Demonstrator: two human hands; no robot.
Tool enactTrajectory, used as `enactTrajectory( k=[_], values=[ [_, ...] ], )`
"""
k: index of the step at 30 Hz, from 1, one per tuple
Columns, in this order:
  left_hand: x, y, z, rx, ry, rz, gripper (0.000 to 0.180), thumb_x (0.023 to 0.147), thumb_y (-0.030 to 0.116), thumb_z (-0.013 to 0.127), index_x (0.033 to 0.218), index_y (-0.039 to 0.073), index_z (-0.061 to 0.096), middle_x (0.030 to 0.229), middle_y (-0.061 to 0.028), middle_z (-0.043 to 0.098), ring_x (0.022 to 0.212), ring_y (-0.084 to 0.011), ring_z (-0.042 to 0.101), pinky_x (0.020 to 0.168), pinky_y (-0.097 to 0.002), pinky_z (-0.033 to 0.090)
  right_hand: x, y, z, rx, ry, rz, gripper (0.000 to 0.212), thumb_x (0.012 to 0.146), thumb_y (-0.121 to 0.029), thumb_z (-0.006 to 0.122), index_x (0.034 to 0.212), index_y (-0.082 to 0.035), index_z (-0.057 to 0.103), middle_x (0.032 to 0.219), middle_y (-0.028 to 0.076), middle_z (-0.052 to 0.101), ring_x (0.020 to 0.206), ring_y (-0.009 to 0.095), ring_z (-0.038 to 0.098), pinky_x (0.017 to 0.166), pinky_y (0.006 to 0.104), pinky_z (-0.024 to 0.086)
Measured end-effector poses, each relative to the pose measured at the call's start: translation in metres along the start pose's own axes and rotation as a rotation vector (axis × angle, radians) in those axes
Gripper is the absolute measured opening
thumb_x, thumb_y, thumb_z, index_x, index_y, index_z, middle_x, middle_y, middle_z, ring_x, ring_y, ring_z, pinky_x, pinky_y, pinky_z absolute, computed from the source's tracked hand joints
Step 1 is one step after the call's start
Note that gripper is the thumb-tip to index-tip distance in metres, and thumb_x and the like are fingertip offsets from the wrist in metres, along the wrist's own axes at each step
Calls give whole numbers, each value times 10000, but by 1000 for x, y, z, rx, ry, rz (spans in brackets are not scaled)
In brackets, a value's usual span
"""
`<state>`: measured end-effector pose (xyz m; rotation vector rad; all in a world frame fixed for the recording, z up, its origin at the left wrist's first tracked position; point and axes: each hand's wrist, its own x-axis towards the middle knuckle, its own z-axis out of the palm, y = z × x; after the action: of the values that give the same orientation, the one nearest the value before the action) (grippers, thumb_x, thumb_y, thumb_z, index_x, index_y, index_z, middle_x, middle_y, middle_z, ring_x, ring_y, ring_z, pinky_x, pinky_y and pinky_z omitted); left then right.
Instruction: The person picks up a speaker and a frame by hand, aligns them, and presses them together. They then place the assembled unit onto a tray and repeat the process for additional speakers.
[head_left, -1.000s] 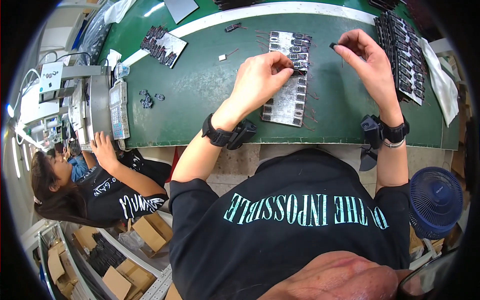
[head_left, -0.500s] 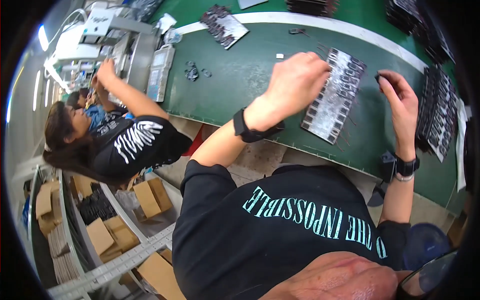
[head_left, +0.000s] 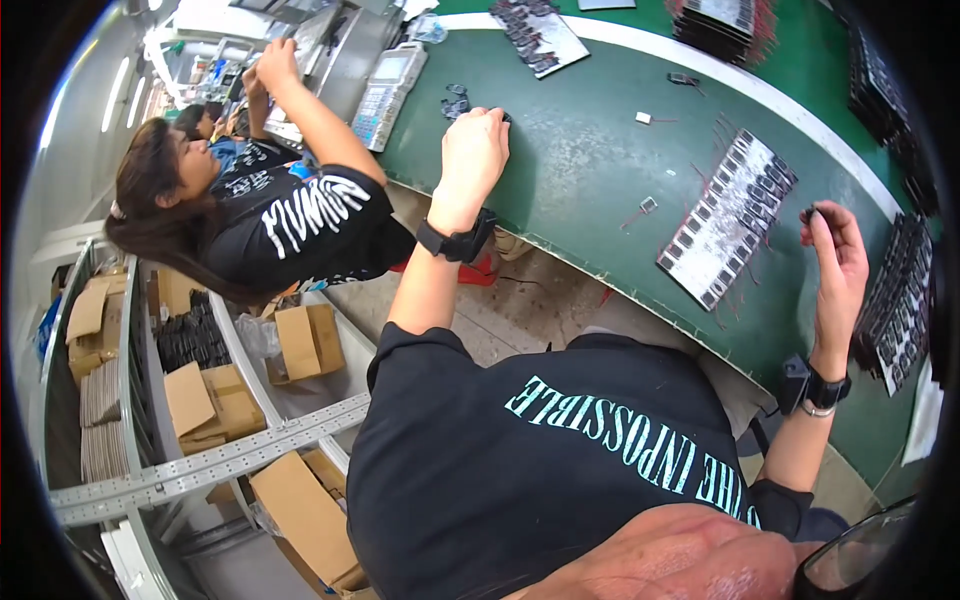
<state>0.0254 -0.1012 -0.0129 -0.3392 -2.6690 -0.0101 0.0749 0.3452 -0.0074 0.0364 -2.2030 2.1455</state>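
Hands apart over green bench

Left hand (head_left: 474,150) reaches far across the green-topped bench (head_left: 580,170) to a small heap of dark little parts (head_left: 456,100); its fingers curl down with the knuckles up, and whether they have closed on a piece I cannot tell. Right hand (head_left: 835,260) is raised near the bench's right edge, thumb and forefinger pinched narrow on a small dark component (head_left: 808,213). Between the hands lies a flat grey tray of small dark parts in rows (head_left: 728,218), with thin reddish leads poking out. Such pieces look light and stiff, their wire leads easily bent, so the body is the place to pinch, not the leads. A neighbouring person (head_left: 260,200) works at the left.
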Motion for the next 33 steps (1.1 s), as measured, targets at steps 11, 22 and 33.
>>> enactTrajectory(
  k=[11,22,33],
  values=[
    [3,53,-3,-314,-24,154,209,843,127,703,1040,60,683,931,-119,707,839,-279,683,746,-347,550,3,-20,7,17,-46,-36,217,970,-129,601,1139,7,617,1000,54,658,892,105,603,864,246,465],
    [79,173,-41,-1114,-244,143,422,869,43,680,1280,88,600,953,-75,730,769,-91,673,674,-236,553,24,-36,49,43,-247,71,205,960,-150,613,1100,-2,638,967,28,658,866,92,611,805,240,489],
    [93,194,9,-1543,-477,-71,325,884,57,681,1202,-1,650,930,-56,729,820,-76,665,750,-236,554,39,-15,35,109,-98,104,197,944,-141,645,1081,0,650,954,12,658,848,78,609,786,233,497]
  ],
)
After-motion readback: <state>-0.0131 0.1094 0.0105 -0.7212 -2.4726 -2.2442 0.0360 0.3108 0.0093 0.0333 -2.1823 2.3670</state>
